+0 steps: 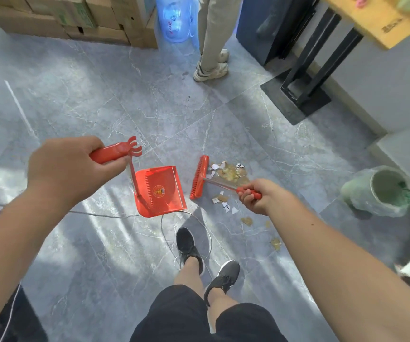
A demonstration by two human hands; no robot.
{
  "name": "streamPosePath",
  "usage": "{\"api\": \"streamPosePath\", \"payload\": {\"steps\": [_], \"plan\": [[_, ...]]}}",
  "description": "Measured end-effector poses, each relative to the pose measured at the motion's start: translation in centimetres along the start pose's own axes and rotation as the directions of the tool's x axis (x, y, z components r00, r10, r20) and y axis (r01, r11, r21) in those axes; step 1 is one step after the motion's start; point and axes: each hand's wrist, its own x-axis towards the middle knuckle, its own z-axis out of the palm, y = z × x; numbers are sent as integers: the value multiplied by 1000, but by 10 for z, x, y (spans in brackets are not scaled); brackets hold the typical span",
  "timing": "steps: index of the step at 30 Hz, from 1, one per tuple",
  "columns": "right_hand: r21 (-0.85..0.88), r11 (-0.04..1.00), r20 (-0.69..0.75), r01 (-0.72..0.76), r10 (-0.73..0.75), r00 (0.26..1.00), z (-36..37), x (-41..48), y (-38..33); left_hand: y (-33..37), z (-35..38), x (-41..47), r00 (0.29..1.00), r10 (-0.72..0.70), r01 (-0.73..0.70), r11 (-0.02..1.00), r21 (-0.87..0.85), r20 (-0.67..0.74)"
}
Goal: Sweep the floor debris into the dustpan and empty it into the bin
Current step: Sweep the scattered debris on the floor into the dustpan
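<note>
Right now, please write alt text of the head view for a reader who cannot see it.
The left hand holds a red dustpan, the right hand a red broom, its head between dustpan and a debris pile on the grey floor. A lined bin stands further right.

Left grip (68,166), right grip (253,196), both curled tight.

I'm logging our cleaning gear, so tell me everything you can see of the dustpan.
The dustpan is red-orange plastic: a flat scoop with raised sides, comb teeth near the back and a round yellow sticker inside. A thin stem rises from its back to a red grip with a clawed end, held by the left hand, fingers curled round it. It looks empty. Its open side faces the broom and the debris; whether it touches the floor is unclear.
</note>
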Motion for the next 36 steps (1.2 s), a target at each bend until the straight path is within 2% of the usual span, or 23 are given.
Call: {"api": "streamPosePath", "payload": {"steps": [11, 21, 29, 36], "plan": [[-119, 993, -79, 3, -12, 997, -100, -28, 14, 109, 24, -31, 982, 186, -186, 982, -11, 35], [-185, 980, -58, 74, -86, 995, -162, -52, 37, 142, 20, -43, 959, 281, -281, 960, -2, 27], [-136, 983, -29, 122, -127, 991, -166, -88, 38, 160, 17, -43, 945, 324, -326, 945, 31, 45], [-30, 982, -106, 187, -189, 976, -189, -123, 42, 194, 13, -25, 901, 430, -432, 901, 33, 55]]}}
